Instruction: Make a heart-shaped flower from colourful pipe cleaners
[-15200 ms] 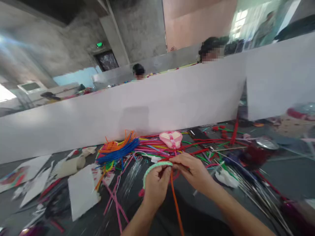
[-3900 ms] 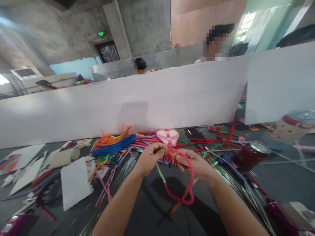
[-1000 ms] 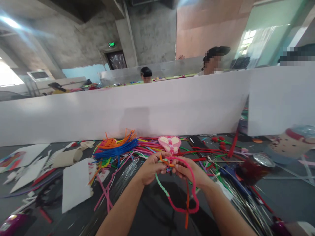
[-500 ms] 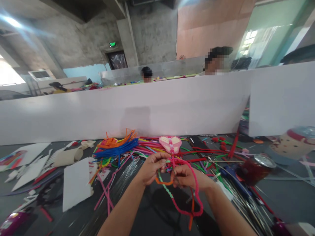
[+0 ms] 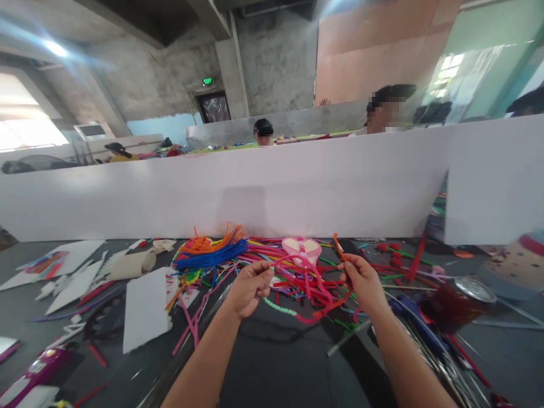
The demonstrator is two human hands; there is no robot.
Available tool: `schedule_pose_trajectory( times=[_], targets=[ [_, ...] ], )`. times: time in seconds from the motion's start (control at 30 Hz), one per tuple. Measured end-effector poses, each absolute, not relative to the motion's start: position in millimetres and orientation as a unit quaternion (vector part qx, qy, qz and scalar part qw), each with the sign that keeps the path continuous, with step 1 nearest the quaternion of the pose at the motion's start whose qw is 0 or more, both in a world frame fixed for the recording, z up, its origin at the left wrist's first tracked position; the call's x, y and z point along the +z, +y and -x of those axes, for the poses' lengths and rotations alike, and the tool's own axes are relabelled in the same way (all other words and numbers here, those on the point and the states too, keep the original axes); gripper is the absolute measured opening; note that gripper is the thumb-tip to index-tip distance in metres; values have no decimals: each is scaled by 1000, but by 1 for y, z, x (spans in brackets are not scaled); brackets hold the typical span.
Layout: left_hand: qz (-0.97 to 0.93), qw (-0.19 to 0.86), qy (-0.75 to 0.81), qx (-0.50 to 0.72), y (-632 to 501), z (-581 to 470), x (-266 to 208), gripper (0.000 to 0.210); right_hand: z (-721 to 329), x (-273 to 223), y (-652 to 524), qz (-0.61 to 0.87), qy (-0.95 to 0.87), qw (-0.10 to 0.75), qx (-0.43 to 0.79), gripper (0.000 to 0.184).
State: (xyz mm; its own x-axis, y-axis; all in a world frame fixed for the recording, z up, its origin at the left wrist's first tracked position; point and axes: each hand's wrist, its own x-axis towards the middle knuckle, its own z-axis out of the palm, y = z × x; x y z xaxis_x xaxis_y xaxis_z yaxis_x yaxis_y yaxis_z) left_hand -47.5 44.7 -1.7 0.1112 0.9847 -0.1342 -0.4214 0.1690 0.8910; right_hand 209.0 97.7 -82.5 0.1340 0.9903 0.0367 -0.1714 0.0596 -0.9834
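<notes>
Pinched in the fingers of my left hand [image 5: 251, 288] is one side of a twisted pipe-cleaner loop [image 5: 309, 318], mostly pink with a mint-green stretch [image 5: 280, 307]. My right hand [image 5: 362, 282], held apart from it to the right, is closed on an orange pipe cleaner [image 5: 338, 245] whose tip sticks up above the fingers. Another orange-red length runs from below my right hand to the loop's lower right part, where the two meet. Behind the loop lies a pink and cream heart-shaped piece [image 5: 302, 249].
Bundled blue pipe cleaners [image 5: 210, 256] and orange ones lie left of the heart. White card [image 5: 147, 310] and a cardboard tube [image 5: 132, 265] are at left. A red can [image 5: 457, 306] stands right, near thin metal rods [image 5: 433, 351]. A white partition [image 5: 178, 198] borders the back; people sit beyond.
My hands have moved apart, the right one up and to the right with the orange pipe cleaner, now upright. The loop has lifted and stretched sideways. The view has shifted slightly left.
</notes>
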Motion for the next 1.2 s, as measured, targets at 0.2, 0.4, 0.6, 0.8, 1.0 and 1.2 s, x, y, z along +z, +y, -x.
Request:
schedule_pose_trajectory(
  times=[0.2, 0.4, 0.6, 0.8, 1.0, 1.2],
  targets=[
    [-332, 624, 370, 603, 41, 89, 25, 22, -223, -87, 102, 513, -448, 590, 433, 44],
    [-385, 620, 454, 511, 38, 102, 24, 27, -208, -75, 96, 539, -552, 558, 306, 51],
    [-481, 567, 515, 426, 35, 67, 0, 29, -164, -43, 51, 395, -654, 479, 432, 41],
    [-669, 376, 534, 356, 32, 42, -6, 22, -144, -42, 34, 411, -626, 440, 496, 37],
    [-765, 147, 529, 335, 30, 32, -14, 22, -150, -40, 40, 432, -622, 450, 472, 30],
    [-787, 19, 510, 346, 30, 29, -24, 19, -152, -40, 41, 432, -625, 450, 470, 29]
  ],
)
